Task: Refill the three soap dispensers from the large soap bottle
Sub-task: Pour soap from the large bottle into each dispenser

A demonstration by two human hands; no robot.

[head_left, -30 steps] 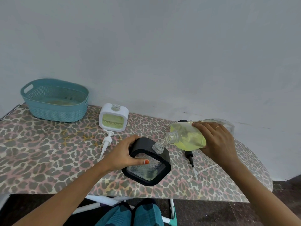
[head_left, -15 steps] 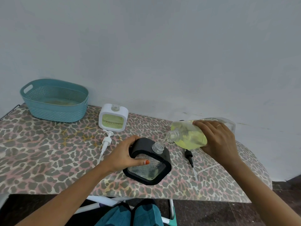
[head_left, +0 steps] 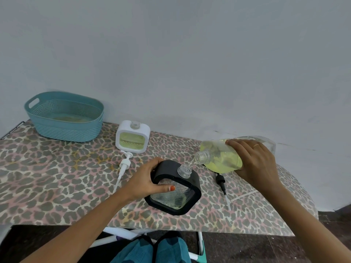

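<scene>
My left hand (head_left: 147, 182) grips the left side of a black-framed soap dispenser (head_left: 175, 188), tilted on the board with its open clear neck pointing up and right. My right hand (head_left: 254, 164) holds the large clear soap bottle (head_left: 221, 155) on its side, yellow-green soap pooled low inside. A thin stream runs from the bottle's mouth into the dispenser's neck. A white-framed dispenser (head_left: 133, 137) stands upright behind, its neck open and yellow-green soap inside. No third dispenser shows.
A white pump head (head_left: 124, 165) with its tube lies left of the black dispenser; a black pump head (head_left: 221, 182) lies to its right. A teal basket (head_left: 64, 118) stands at the back left of the leopard-print ironing board (head_left: 47, 183). A wall runs close behind.
The large bottle has risen slightly and its neck has tipped a little lower. My left hand and the black dispenser have hardly moved.
</scene>
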